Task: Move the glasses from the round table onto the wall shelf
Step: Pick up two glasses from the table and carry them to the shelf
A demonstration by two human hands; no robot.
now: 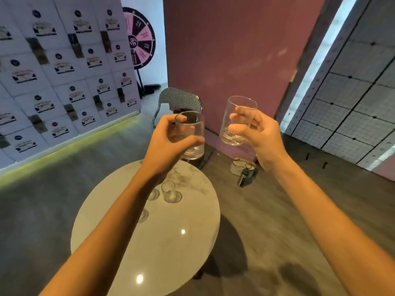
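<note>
Below my arms, the round surface (171,242) carries three small glasses (170,192). My left hand (168,144) grips one tumbler (190,135), my right hand (256,133) another tumbler (237,120), both lifted clear.

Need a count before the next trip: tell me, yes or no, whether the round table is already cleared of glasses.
No: small glasses stand on the round table, while the left hand and right hand each hold one raised.
</note>
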